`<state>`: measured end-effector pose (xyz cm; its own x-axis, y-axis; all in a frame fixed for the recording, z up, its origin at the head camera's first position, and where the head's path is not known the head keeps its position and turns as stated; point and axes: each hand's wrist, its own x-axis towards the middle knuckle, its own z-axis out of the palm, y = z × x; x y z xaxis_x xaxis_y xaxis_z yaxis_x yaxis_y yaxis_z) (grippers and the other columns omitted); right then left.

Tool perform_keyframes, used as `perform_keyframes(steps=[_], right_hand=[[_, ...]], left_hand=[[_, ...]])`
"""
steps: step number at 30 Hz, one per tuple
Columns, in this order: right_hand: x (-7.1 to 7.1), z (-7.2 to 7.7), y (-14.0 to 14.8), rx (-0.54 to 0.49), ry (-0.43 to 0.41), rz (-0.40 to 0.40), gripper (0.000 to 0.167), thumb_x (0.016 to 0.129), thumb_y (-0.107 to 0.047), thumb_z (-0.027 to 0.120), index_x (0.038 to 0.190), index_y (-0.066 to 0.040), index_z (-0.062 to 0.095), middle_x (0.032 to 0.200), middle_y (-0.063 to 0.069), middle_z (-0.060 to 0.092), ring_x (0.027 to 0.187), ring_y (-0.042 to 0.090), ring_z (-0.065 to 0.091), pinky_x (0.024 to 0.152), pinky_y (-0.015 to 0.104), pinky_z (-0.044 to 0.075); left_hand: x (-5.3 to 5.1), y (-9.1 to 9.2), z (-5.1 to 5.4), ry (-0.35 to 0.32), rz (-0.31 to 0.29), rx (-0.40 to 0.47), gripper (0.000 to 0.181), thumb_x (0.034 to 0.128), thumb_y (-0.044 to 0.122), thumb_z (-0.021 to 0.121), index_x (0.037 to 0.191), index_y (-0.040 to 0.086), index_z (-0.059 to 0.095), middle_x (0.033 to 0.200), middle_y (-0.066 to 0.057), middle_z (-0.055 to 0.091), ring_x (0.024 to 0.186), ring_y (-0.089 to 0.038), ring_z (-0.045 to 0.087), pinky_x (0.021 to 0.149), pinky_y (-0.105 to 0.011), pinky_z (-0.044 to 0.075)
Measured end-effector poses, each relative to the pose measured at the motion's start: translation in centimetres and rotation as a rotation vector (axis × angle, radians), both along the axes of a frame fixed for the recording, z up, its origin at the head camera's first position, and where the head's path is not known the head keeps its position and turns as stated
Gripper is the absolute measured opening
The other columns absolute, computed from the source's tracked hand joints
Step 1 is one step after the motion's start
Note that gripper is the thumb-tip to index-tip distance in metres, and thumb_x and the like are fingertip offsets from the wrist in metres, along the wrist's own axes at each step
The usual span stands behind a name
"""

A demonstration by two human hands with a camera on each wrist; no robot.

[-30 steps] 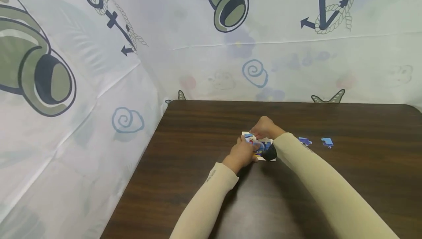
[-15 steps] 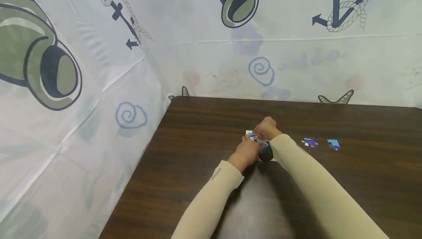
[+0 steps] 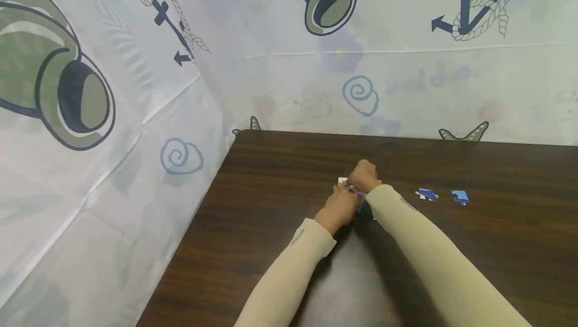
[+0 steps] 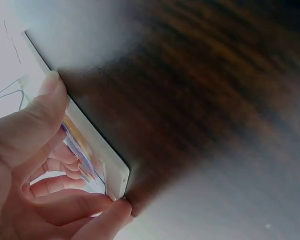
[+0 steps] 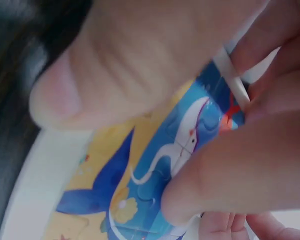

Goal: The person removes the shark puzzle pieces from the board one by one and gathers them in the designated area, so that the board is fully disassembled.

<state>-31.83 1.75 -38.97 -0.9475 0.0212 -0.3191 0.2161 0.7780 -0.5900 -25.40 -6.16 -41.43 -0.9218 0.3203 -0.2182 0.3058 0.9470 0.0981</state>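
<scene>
A small white-framed puzzle board (image 3: 342, 180) with a colourful sea picture lies on the table, mostly hidden under both hands. My left hand (image 3: 338, 209) grips it at the near left; the left wrist view shows the thumb on the side of the white frame (image 4: 102, 150) and fingertips at its corner. Over the board's far part is my right hand (image 3: 365, 175). In the right wrist view one of its fingers presses on the picture (image 5: 152, 200), while the thumb lies apart from it over the frame. No loose piece shows between them.
Two loose blue puzzle pieces lie right of the board, a purple-blue one (image 3: 426, 194) and a lighter one (image 3: 460, 196). A black object (image 3: 365, 211) sits by the right wrist. Behind the dark wooden table (image 3: 253, 186) hangs a printed white cloth (image 3: 280, 86).
The head view has shifted slightly, so the table and pieces appear moved. My right hand has come closer to my left, and the two cover more of the board than before.
</scene>
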Motion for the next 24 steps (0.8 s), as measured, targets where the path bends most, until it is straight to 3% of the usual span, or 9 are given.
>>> perform_keyframes(steps=[4,7,12,21,24], right_hand=[[-0.3,-0.1,0.1,0.034,0.001,0.031,0.027,0.075,-0.01,0.077,0.092,0.008,0.067,0.1,0.022,0.069,0.071,0.022,0.059,0.097,0.052,0.049],[-0.3,-0.3,0.2,0.038,0.021,0.05,0.024,0.074,-0.008,0.077,0.089,0.009,0.068,0.099,0.023,0.069,0.07,0.021,0.057,0.083,0.041,0.055],[-0.3,-0.6,0.4,0.043,0.047,0.05,0.021,0.072,-0.009,0.078,0.082,0.008,0.069,0.086,0.018,0.068,0.07,0.022,0.055,0.064,0.031,0.051],[-1.0,-1.0,0.9,-0.05,0.012,-0.042,0.033,0.072,-0.008,0.079,0.095,0.012,0.066,0.094,0.022,0.067,0.063,0.019,0.062,0.059,0.025,0.056],[-1.1,-1.0,0.9,-0.04,0.025,-0.042,0.035,0.071,-0.009,0.08,0.095,0.012,0.067,0.097,0.024,0.068,0.068,0.021,0.065,0.065,0.028,0.058]], left_hand=[[0.1,0.0,0.1,-0.018,-0.001,0.008,0.047,0.0941,0.013,0.055,0.139,0.025,0.049,0.148,-0.024,0.038,0.137,-0.044,0.037,0.101,-0.042,0.048],[0.1,0.0,0.0,-0.034,0.02,0.031,0.046,0.0954,0.013,0.053,0.139,0.024,0.049,0.15,-0.025,0.035,0.139,-0.044,0.034,0.101,-0.043,0.049],[0.2,-0.1,-0.6,-0.034,0.054,0.077,0.043,0.0951,0.021,0.055,0.138,0.024,0.05,0.151,-0.03,0.028,0.141,-0.043,0.03,0.098,-0.043,0.051],[0.3,-0.6,-1.1,0.061,0.035,0.055,0.055,0.0798,0.042,0.07,0.132,0.033,0.056,0.147,-0.03,0.037,0.135,-0.04,0.04,0.09,-0.041,0.055],[0.3,-0.7,-1.1,0.091,0.028,0.027,0.054,0.0786,0.046,0.07,0.13,0.034,0.058,0.145,-0.029,0.041,0.133,-0.037,0.044,0.089,-0.038,0.055]])
